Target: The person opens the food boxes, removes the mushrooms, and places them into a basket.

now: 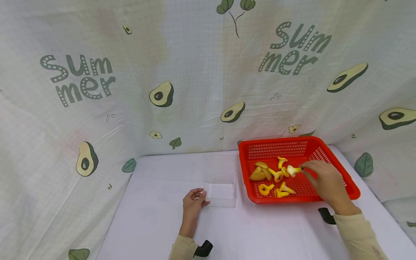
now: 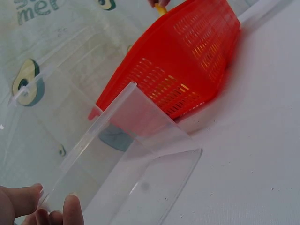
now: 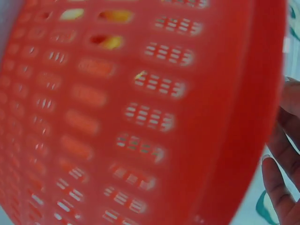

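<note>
My right hand (image 1: pixel 325 178) is over the red basket (image 1: pixel 352 189) and pinches a yellow chanterelle mushroom (image 1: pixel 294 170) by its stem, the pale end facing left. Below it in the basket lie several more chanterelles (image 1: pixel 264 189) and a cluster of brownish-yellow mushrooms (image 1: pixel 258 174). On the table to the left stands a clear plastic container (image 1: pixel 221 202), its see-through lid part upright behind it. My left hand (image 1: pixel 193 206) holds the container's left wall between thumb and fingers. In the right wrist view the basket's wall (image 3: pixel 220 117) hides the pinched mushroom.
The white-covered table (image 1: pixel 156 187) carries the container and basket side by side, with a small gap between them. A cloth backdrop (image 1: pixel 195 72) printed with avocados and lettering rises behind the table's far edge. Black straps (image 1: pixel 204 249) sit at the wrists.
</note>
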`<state>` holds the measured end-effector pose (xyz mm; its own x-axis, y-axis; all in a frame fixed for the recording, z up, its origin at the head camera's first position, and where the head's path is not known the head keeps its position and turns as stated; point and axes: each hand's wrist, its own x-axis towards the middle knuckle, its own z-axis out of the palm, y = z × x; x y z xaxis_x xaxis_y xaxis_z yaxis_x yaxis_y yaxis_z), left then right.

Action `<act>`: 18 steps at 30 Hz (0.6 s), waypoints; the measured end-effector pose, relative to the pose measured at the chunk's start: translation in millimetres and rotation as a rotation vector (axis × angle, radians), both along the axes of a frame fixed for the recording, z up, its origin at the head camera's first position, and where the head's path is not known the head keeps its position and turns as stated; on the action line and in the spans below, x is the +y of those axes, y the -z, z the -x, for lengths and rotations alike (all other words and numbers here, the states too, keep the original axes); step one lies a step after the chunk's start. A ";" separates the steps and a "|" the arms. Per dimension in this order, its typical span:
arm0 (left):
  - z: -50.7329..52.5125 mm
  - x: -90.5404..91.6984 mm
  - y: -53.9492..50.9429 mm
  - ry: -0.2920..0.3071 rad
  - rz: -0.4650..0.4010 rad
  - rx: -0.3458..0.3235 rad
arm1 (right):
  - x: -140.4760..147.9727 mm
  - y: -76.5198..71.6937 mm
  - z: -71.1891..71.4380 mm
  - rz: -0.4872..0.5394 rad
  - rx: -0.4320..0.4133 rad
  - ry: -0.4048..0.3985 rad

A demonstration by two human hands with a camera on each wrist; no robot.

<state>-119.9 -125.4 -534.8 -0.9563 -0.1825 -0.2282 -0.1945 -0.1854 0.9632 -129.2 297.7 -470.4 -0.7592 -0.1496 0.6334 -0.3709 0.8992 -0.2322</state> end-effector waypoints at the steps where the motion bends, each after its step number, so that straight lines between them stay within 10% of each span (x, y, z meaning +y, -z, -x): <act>1: 0.1 0.0 -0.2 -0.001 -0.002 0.001 | 1.5 0.6 0.1 0.000 -0.005 0.004; 18: -1.2 1.3 -0.9 -0.001 -0.002 -0.007 | 11.8 2.9 -0.5 -0.006 -0.092 0.084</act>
